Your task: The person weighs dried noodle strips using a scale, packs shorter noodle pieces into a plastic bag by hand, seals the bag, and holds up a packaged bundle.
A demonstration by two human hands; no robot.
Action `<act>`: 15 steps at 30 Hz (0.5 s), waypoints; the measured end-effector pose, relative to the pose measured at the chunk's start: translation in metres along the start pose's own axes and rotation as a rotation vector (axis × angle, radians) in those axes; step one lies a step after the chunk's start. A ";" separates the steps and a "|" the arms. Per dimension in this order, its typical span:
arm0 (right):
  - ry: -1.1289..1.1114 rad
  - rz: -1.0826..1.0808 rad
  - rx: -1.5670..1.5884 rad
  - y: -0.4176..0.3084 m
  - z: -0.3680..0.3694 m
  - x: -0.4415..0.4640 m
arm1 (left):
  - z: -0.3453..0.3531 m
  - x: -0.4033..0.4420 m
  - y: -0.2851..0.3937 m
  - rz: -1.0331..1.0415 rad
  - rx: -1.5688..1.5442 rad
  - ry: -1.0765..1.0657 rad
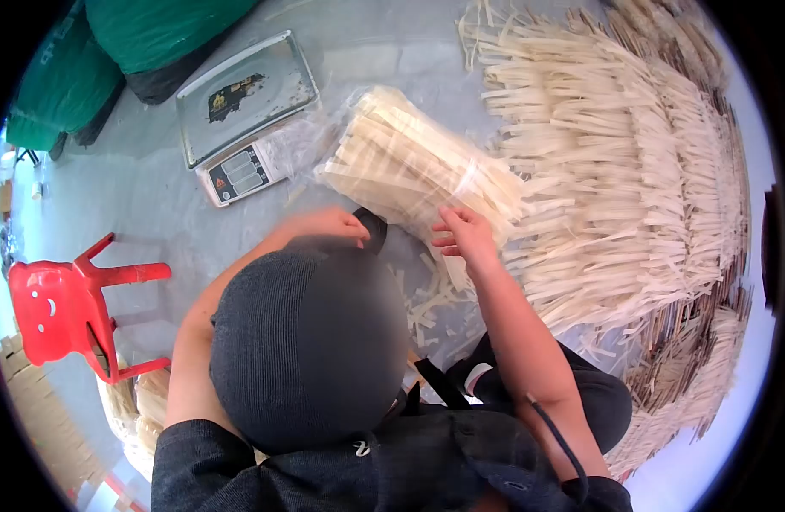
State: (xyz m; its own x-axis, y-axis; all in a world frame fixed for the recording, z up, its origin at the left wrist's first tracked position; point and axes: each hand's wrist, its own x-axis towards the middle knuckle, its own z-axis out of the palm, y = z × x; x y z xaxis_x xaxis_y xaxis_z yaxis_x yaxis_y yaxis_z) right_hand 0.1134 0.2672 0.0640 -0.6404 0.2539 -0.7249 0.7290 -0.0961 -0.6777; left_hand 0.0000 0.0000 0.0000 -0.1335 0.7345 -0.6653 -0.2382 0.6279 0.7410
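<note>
A clear plastic bag packed with pale, flat dried strips (pixel 409 149) lies on the floor in front of me, with a whitish band around the strips near their right end. My right hand (pixel 465 232) is at the bag's near edge, fingers loosely bent and apart; nothing shows between them. Whether it touches the plastic, I cannot tell. My left hand (pixel 328 224) is to the left of it, blurred by motion, its fingers bent inward beside a dark round object (pixel 371 229). What the left fingers hold, if anything, cannot be made out.
A digital scale (pixel 234 175) with a metal tray stands front left, crumpled clear plastic against it. Large heaps of pale strips (pixel 614 171) cover the right side. A red plastic chair (pixel 55 311) is at left, and green sacks (pixel 153 34) stand far left. Loose strips litter the floor.
</note>
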 end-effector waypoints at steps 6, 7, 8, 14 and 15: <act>0.273 -0.196 -0.233 0.022 0.021 -0.024 | 0.030 0.025 -0.059 0.079 -0.312 0.141; 0.187 -0.088 0.051 0.008 0.023 -0.034 | 0.038 0.038 -0.059 0.056 -0.363 0.210; 0.095 0.015 0.341 -0.002 0.026 -0.034 | 0.036 0.050 -0.053 0.033 -0.405 0.283; -0.023 -0.188 0.180 -0.012 0.018 -0.027 | 0.031 0.043 -0.008 -0.023 -0.879 -0.012; -0.031 -0.179 0.166 -0.018 0.016 -0.035 | 0.033 0.040 -0.004 -0.020 -0.897 -0.009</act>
State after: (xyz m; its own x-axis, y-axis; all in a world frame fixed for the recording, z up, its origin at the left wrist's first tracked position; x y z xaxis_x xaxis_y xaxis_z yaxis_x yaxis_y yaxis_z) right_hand 0.1189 0.2449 0.1003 -0.7651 0.2513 -0.5928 0.5549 -0.2097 -0.8051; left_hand 0.0275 0.0354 -0.0271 -0.1150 0.7301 -0.6736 -0.9028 0.2060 0.3775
